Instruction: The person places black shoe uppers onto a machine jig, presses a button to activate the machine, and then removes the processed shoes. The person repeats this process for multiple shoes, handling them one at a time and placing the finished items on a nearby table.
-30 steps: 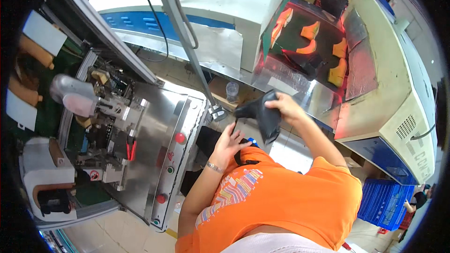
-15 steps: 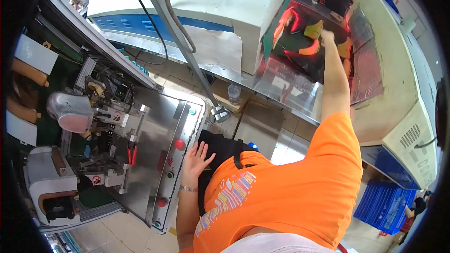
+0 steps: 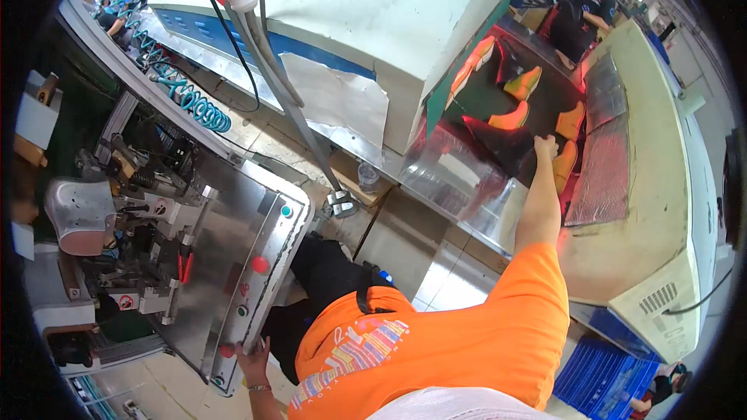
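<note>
My right hand (image 3: 547, 146) reaches over a dark conveyor bed lit red, its fingers curled with no object showing in them. Right beside it lies an orange boot-shaped shoe piece (image 3: 566, 167); I cannot tell whether they touch. Farther along the bed are another orange shoe piece (image 3: 570, 120), one (image 3: 510, 117) left of the hand, a yellow-orange one (image 3: 524, 84), and a long one (image 3: 471, 67) at the left edge. My left hand (image 3: 254, 361) is low at the control panel's edge (image 3: 250, 307), fingers apart, close to a red button (image 3: 226, 350).
A machine with metal clamps and a rounded form (image 3: 80, 216) stands at left. A slanted pole (image 3: 299, 120) rises before the white housing (image 3: 327, 0). The cream housing (image 3: 661, 187) flanks my right arm. Blue crates (image 3: 603, 373) are at lower right. A co-worker (image 3: 587, 0) is at the back.
My right hand has let go of the yellow shoe piece, which now lies on the bed, and drawn back nearer. My left hand has dropped toward the panel's lower button. The view has shifted.
</note>
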`<action>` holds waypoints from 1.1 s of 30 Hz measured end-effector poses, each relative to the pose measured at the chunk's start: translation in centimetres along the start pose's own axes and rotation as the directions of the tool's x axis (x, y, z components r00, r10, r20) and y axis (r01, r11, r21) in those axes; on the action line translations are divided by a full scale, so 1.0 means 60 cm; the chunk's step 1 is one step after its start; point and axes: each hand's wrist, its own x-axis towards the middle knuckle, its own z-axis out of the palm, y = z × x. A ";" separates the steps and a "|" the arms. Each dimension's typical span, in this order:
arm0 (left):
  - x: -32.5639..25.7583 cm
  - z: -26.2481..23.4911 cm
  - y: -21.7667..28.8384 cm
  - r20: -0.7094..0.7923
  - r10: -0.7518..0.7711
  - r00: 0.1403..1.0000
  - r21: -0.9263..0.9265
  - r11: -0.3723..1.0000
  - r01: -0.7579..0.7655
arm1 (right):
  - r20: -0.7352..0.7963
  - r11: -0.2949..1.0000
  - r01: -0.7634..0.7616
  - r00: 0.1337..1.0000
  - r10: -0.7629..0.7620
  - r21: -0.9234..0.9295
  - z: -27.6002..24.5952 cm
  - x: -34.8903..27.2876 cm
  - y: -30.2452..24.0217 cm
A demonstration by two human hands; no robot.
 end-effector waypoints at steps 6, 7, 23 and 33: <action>0.004 0.016 -0.010 -0.035 -0.010 0.999 0.017 1.000 0.010 | 0.050 0.981 0.146 0.987 -0.153 0.129 0.053 0.066 0.030; 0.007 0.016 -0.008 -0.047 -0.015 0.999 0.016 1.000 0.016 | 0.076 0.975 0.159 0.982 -0.172 0.154 0.063 0.084 0.046; -0.054 0.072 -0.059 0.228 -0.353 0.908 0.384 0.889 0.249 | 0.196 0.273 0.938 0.232 -0.953 0.213 -0.324 -0.334 -0.225; -0.165 0.475 -0.182 0.726 -0.665 0.174 0.676 0.737 -0.005 | -0.297 -0.554 0.776 -0.476 -0.828 0.300 -0.459 -0.677 -0.409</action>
